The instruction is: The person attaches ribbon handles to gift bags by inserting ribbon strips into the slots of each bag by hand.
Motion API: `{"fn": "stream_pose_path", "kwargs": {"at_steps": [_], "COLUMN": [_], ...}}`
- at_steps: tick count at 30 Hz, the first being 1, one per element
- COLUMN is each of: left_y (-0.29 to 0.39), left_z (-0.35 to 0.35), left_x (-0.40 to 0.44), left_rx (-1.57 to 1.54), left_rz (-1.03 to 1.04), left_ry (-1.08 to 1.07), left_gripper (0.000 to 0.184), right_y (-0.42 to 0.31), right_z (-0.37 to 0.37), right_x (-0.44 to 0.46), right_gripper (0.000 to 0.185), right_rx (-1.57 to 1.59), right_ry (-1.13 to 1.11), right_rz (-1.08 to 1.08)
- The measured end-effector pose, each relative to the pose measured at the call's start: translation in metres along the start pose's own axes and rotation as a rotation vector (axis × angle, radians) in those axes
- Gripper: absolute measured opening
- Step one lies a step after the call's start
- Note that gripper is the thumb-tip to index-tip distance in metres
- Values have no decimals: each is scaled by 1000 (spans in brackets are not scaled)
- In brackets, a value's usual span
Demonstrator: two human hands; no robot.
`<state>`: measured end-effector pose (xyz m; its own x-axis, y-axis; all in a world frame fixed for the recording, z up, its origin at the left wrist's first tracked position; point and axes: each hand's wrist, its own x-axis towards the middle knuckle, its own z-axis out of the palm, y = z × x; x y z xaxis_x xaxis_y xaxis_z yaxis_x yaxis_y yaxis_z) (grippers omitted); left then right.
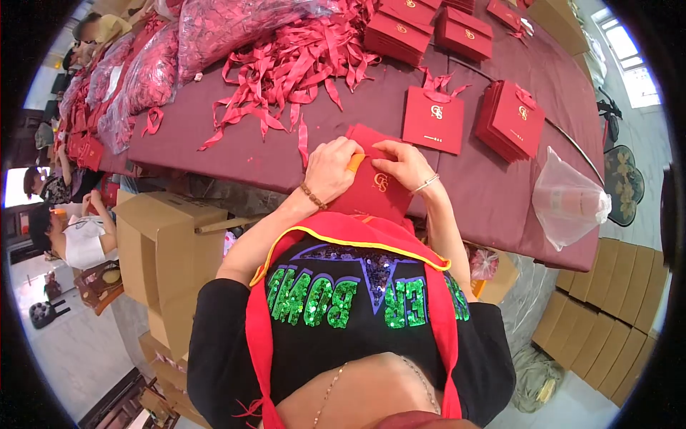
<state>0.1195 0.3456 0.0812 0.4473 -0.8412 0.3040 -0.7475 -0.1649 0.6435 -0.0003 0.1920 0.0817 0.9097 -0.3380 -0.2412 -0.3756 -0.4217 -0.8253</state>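
Observation:
In front of my body is a red paper gift bag [382,187] with a gold emblem. My left hand [331,170] is closed on its upper left part, and something orange [355,162] shows at the thumb. From the other side, my right hand [406,167] pinches near the bag's top; its fingertips hide any ribbon or hole there. A finished-looking red bag with a ribbon handle [433,120] lies flat beyond my right hand. Further right sits a stack of similar bags [510,121]. A heap of loose red ribbons [296,68] spreads out past my left hand.
Stacks of red bags [398,32] and plastic sacks of ribbon [229,36] cover the table's far side. A clear plastic bag [569,204] hangs at the right edge of the tablecloth [493,204]. Cardboard boxes [161,250] stand left; other people [86,232] sit further off.

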Motion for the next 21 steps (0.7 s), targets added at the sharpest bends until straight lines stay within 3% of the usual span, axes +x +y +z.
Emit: {"fn": "stream_pose_path", "kwargs": {"at_steps": [10,21], "left_y": [3,5], "left_z": [12,8], "left_x": [-1,1], "left_rx": [150,73], "left_rz": [128,98], "left_ry": [95,61], "left_gripper": [8,10], "right_y": [14,18], "right_z": [4,3], "right_x": [2,1], "right_gripper": [39,43], "right_rx": [150,229], "right_ry": [-28,-29], "right_rz": [-20,21]}}
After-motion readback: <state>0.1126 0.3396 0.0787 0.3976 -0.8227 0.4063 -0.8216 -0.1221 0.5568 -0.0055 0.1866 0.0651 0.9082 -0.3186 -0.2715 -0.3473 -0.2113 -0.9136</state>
